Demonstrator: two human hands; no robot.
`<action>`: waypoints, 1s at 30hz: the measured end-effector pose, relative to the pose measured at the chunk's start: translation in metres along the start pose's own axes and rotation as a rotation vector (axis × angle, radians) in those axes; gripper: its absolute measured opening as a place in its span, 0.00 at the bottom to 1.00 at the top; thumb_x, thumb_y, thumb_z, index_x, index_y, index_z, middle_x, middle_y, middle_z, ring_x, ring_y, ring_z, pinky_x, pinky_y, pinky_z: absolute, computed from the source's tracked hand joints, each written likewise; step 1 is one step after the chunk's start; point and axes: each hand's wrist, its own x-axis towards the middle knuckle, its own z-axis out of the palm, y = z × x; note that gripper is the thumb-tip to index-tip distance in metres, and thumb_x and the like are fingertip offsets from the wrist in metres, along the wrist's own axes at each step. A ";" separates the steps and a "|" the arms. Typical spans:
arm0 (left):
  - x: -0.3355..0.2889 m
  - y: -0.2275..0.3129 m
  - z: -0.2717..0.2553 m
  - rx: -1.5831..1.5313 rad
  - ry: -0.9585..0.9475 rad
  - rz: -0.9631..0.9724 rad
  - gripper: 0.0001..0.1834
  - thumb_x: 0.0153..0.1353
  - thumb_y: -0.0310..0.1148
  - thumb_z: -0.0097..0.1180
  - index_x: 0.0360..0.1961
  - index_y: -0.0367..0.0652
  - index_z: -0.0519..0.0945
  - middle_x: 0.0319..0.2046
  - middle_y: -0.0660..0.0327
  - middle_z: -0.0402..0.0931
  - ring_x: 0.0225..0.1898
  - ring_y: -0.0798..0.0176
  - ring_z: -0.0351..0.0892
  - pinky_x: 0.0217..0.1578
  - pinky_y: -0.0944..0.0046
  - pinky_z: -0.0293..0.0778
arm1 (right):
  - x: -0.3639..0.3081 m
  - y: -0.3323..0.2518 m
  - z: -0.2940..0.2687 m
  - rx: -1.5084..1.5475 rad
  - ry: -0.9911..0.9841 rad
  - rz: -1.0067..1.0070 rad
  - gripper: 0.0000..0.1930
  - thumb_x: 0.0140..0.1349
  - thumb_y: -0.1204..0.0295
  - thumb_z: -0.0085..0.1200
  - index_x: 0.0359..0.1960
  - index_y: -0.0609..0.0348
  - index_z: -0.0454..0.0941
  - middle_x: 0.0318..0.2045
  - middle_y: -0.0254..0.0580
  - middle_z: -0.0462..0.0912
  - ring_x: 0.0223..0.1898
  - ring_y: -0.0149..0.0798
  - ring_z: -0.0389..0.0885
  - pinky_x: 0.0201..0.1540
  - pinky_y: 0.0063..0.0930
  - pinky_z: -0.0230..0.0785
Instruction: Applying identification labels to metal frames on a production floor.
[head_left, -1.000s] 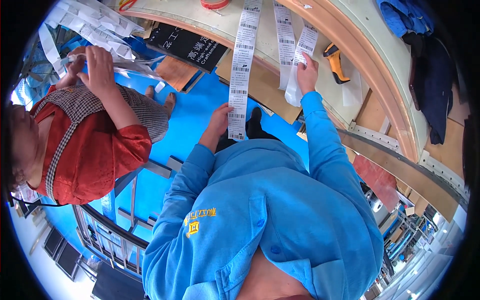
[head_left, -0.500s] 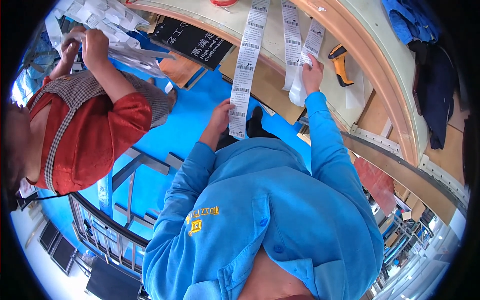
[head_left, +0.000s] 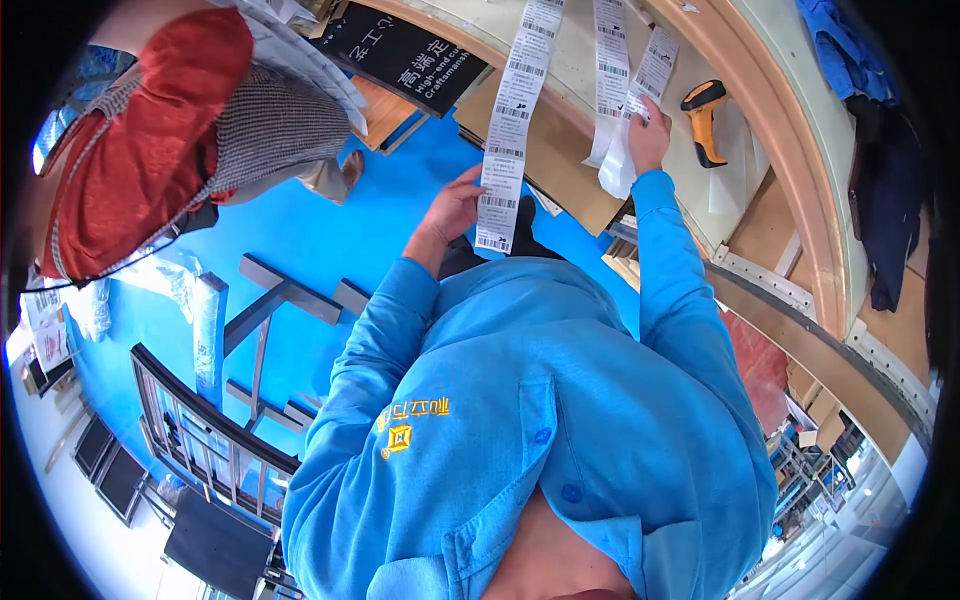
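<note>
The left hand (head_left: 458, 206) pinches a long paper strip (head_left: 515, 120) near its bottom end, past the edge of the table (head_left: 575, 50). The right hand (head_left: 648, 137) holds a second paper strip (head_left: 656, 62), near a yellow scanner (head_left: 702, 130).

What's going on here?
A person in a blue shirt has printed label strips in both hands. The left hand holds a long strip near its lower end, which hangs free below the fingers. The right hand pinches more labels over the worktable. A yellow-and-black handheld scanner lies to the right of that hand, untouched. A co-worker in red is at the left.
</note>
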 end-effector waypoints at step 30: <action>-0.001 0.005 0.018 -0.043 -0.021 -0.009 0.32 0.57 0.16 0.38 0.65 0.45 0.54 0.59 0.52 0.61 0.58 0.49 0.64 0.57 0.54 0.62 | 0.002 -0.007 -0.003 -0.033 -0.032 0.057 0.20 0.51 0.73 0.45 0.48 0.45 0.74 0.39 0.47 0.74 0.39 0.48 0.73 0.42 0.33 0.68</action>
